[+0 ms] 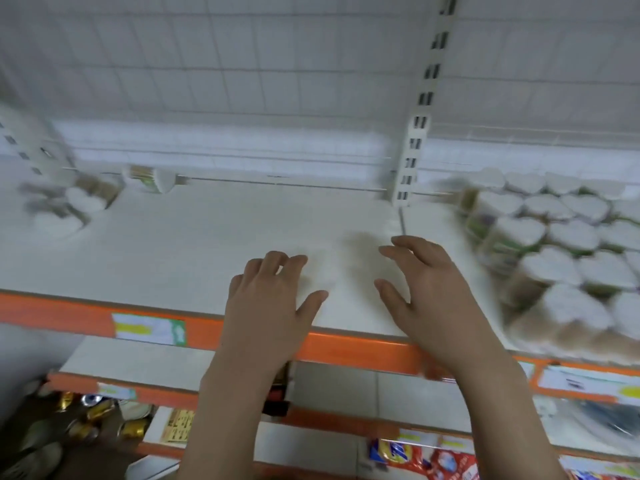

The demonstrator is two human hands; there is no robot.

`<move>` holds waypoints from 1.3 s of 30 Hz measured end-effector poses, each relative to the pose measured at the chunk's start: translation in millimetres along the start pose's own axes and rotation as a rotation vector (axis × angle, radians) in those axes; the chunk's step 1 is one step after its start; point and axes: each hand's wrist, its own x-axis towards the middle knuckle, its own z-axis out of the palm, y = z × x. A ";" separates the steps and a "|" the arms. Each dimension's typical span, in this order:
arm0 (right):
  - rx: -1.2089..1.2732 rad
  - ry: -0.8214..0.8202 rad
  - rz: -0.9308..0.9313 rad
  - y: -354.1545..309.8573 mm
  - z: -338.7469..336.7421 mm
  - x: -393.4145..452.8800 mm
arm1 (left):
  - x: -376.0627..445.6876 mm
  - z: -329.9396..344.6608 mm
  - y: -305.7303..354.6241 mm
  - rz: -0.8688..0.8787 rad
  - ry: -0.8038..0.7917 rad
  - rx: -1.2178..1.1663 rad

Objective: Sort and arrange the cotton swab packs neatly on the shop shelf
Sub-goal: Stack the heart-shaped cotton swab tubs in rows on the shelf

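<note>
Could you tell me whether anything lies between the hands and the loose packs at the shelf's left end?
Nothing visible does. The left hand and right hand hover empty over the bare middle of the white shelf board; only open board separates them from the few scattered white-lidded cotton swab packs at the left.

Both hands, left and right, hover empty over the shelf, swab packs crowded rightward.
</note>
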 end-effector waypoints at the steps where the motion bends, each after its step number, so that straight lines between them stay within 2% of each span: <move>1: -0.001 -0.018 -0.002 -14.7 11.7 7.5 | 1.2 -5.9 -22.6 -0.024 -0.015 0.019; 5: -0.001 -0.092 0.005 -71.1 52.8 34.9 | 5.3 -33.2 -110.4 -0.115 -0.080 0.088; 10: 0.011 -0.157 -0.006 -124.0 87.8 60.2 | 10.7 -58.4 -185.6 -0.200 -0.071 0.090; 19: -0.027 -0.246 -0.108 -159.0 123.5 97.8 | 12.8 -66.1 -236.2 -0.323 -0.093 0.067; 25: -0.004 -0.294 -0.188 -182.0 143.8 124.0 | 12.3 -86.7 -270.8 -0.393 -0.028 0.090; 35: -0.031 -0.278 -0.327 -262.8 188.4 177.7 | 41.7 -133.9 -384.5 -0.365 -0.029 0.210; 39: 0.048 -0.301 -0.361 -311.6 211.6 201.3 | 66.6 -148.4 -437.3 -0.317 -0.034 0.219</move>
